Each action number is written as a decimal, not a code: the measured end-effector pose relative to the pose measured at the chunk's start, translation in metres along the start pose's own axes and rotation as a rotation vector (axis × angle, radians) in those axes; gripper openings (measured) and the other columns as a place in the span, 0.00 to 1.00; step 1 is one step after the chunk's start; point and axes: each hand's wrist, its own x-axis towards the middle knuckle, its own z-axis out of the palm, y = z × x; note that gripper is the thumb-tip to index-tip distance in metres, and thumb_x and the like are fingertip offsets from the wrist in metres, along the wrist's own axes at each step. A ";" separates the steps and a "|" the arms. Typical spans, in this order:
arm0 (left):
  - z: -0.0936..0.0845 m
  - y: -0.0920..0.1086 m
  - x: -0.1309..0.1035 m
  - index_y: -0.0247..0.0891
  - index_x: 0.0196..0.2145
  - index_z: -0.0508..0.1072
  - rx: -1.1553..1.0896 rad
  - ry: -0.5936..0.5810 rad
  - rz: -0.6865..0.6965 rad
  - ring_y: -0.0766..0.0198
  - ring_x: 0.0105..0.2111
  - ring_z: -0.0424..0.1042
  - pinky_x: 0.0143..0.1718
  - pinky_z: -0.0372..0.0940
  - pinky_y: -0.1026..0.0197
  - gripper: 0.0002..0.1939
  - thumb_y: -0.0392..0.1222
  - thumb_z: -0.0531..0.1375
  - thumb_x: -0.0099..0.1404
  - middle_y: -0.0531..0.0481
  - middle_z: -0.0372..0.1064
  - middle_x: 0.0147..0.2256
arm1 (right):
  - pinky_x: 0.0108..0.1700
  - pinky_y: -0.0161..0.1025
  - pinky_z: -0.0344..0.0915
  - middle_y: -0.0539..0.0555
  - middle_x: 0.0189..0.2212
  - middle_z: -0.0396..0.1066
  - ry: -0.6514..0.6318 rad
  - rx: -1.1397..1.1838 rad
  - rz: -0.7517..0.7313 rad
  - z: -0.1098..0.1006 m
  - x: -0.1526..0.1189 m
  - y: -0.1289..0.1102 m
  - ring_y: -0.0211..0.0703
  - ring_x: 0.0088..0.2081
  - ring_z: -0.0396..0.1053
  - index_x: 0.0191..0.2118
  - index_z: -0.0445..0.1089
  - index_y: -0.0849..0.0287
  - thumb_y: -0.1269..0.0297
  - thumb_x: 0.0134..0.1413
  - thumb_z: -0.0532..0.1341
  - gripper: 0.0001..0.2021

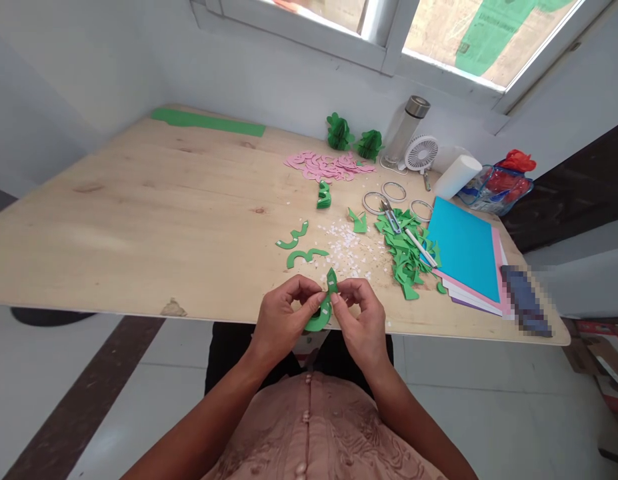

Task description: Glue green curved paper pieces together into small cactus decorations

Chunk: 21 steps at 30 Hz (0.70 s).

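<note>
Between my two hands is a curved green paper cutout (317, 323) with small white patches on it, held just over the table's front edge. My left hand (291, 313) pinches its left side with thumb and forefinger. On the other side, my right hand (357, 316) grips it the same way, the thumb pressed near a white patch. Just beyond lie two similar wavy green cutouts (307, 256), also bearing white patches. A small stack of green cutouts (323, 195) sits farther back. Tiny white paper bits (345, 244) are scattered beyond my right hand.
Green scraps (406, 257) lie to the right with thread snips (391, 217) and a white stick (421, 247) on top. Around them are tape rings (421, 211), blue paper (463, 247), pink cutouts (329, 166), folded green paper trees (339, 132), a glass bottle (403, 137) and a small fan (421, 153).
</note>
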 end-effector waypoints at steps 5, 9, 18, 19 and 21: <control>0.000 0.002 -0.001 0.37 0.26 0.72 0.040 -0.005 0.024 0.66 0.26 0.67 0.30 0.63 0.64 0.08 0.44 0.62 0.57 0.54 0.69 0.24 | 0.37 0.38 0.62 0.50 0.29 0.71 0.020 -0.020 -0.007 0.003 0.002 0.002 0.42 0.32 0.67 0.35 0.67 0.55 0.64 0.50 0.61 0.06; 0.001 0.003 -0.002 0.37 0.26 0.71 0.092 0.018 0.049 0.67 0.25 0.66 0.30 0.62 0.65 0.07 0.42 0.61 0.58 0.54 0.69 0.24 | 0.37 0.38 0.62 0.50 0.29 0.71 0.040 -0.080 -0.045 0.004 0.002 0.002 0.41 0.32 0.66 0.35 0.66 0.56 0.63 0.51 0.61 0.06; 0.001 0.002 -0.003 0.37 0.26 0.71 0.122 0.023 0.071 0.68 0.24 0.66 0.28 0.62 0.66 0.06 0.41 0.60 0.59 0.56 0.68 0.23 | 0.36 0.38 0.63 0.50 0.29 0.70 0.075 -0.153 -0.134 0.005 0.003 0.001 0.41 0.31 0.67 0.35 0.67 0.56 0.63 0.54 0.59 0.04; 0.001 0.002 -0.003 0.37 0.26 0.71 0.124 0.021 0.069 0.68 0.24 0.66 0.28 0.62 0.66 0.06 0.41 0.60 0.59 0.56 0.68 0.23 | 0.36 0.38 0.63 0.50 0.29 0.70 0.074 -0.154 -0.139 0.005 0.002 0.001 0.41 0.31 0.67 0.35 0.67 0.56 0.63 0.54 0.59 0.04; 0.001 0.001 -0.003 0.37 0.26 0.71 0.125 0.019 0.066 0.68 0.24 0.65 0.29 0.62 0.66 0.07 0.41 0.60 0.59 0.56 0.68 0.23 | 0.36 0.38 0.63 0.50 0.29 0.70 0.074 -0.150 -0.145 0.005 0.002 0.002 0.40 0.31 0.67 0.35 0.67 0.56 0.63 0.55 0.59 0.04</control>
